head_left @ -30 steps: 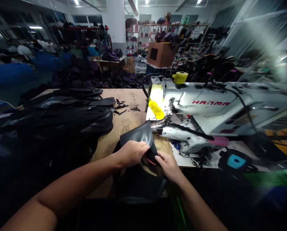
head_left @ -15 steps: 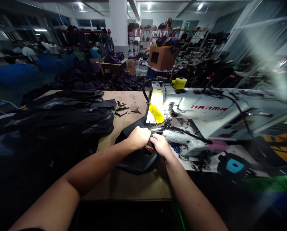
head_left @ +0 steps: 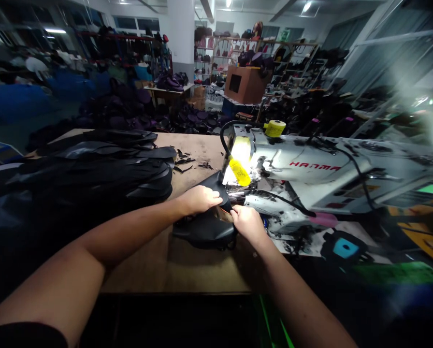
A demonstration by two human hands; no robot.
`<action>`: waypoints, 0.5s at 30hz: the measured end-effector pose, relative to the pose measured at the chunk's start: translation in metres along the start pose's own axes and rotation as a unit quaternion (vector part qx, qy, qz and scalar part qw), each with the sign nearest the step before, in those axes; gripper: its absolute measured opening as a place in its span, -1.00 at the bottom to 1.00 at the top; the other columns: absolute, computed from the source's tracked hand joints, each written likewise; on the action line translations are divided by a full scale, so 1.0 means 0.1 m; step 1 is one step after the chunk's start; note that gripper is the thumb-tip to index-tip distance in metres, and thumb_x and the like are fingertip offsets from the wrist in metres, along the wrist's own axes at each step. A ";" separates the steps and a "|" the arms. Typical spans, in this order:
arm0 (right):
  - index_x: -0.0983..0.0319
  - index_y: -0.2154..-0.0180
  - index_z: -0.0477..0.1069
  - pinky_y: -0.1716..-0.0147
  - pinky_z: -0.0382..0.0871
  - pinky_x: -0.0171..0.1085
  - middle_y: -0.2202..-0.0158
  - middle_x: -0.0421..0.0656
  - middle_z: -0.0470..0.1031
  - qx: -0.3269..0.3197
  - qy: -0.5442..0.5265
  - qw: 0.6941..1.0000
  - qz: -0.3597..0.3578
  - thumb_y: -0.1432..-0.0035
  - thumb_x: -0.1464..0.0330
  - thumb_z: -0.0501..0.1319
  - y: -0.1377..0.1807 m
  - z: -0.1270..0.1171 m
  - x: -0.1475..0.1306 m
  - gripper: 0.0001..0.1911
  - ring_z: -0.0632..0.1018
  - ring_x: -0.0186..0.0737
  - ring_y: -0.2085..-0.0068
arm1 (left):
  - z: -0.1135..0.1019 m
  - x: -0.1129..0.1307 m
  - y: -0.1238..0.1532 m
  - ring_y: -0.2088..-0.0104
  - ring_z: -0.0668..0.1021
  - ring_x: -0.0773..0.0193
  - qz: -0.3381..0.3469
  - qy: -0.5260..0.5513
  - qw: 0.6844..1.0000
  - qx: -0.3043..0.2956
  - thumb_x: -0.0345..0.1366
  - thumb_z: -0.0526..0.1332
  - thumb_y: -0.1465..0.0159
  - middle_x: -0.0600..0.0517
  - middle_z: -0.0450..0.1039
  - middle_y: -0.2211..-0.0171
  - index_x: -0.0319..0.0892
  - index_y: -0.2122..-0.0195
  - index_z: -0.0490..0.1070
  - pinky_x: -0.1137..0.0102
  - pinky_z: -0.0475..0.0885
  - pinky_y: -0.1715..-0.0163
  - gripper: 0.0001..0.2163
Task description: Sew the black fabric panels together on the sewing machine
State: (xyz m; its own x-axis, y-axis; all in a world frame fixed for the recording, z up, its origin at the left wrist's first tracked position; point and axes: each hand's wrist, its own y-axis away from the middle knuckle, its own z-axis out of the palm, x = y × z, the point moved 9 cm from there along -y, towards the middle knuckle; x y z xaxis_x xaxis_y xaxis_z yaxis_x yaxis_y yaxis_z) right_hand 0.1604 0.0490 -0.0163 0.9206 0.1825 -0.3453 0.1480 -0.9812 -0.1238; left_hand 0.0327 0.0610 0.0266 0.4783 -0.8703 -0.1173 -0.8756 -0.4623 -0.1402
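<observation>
My left hand (head_left: 201, 198) and my right hand (head_left: 248, 223) both grip a black leather piece (head_left: 205, 228) at the front of a white sewing machine (head_left: 310, 166). The left hand's fingers curl over the piece's upper edge. Close beside it, the right hand pinches the edge nearest the machine's arm. The piece reaches up to the machine's needle area, under a yellow lamp head (head_left: 239, 171) that lights it. The lower part of the piece hangs folded on the wooden table (head_left: 198, 266).
A large stack of black cut pieces (head_left: 93, 174) fills the table's left half. Black scraps (head_left: 187, 163) lie behind the hands. A yellow thread spool (head_left: 275, 128) stands on the machine. Shelves, a brown box (head_left: 246, 83) and piles of goods fill the room behind.
Both hands moved forward and up with the black piece, from near the table's front edge to the machine's needle area. The piece now lies folded lower under the hands.
</observation>
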 end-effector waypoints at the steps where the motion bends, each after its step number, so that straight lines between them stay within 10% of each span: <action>1: 0.20 0.42 0.50 0.31 0.18 -0.21 0.37 -0.01 0.60 -0.008 -0.030 1.000 0.003 -0.29 0.36 0.11 -0.04 0.02 0.01 -0.73 0.53 -0.11 0.33 | -0.02 0.00 -0.04 0.39 0.49 0.25 0.002 0.011 1.000 -0.005 -0.37 0.12 -0.41 -0.02 0.54 0.32 -0.17 0.13 0.56 0.37 0.27 0.38 -0.80; 15: 0.20 0.55 0.37 0.28 0.22 -0.18 0.46 -0.05 0.50 -0.019 -0.095 0.994 0.043 -0.17 0.39 0.11 -0.38 0.04 0.00 -0.75 0.43 -0.13 0.39 | 0.20 0.07 -0.15 0.16 0.55 0.06 -0.152 0.044 0.987 0.040 -0.37 0.03 -0.45 -0.18 0.52 0.14 -0.31 0.04 0.52 0.26 0.43 0.20 -0.73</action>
State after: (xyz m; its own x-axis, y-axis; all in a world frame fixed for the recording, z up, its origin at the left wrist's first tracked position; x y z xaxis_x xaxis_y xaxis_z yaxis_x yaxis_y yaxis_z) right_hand 0.1527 0.0867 -0.0156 0.8465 0.1023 -0.5225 0.0879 -0.9948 -0.0523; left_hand 0.0507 0.0656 0.0086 0.7071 -0.7065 0.0272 -0.6828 -0.6924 -0.2331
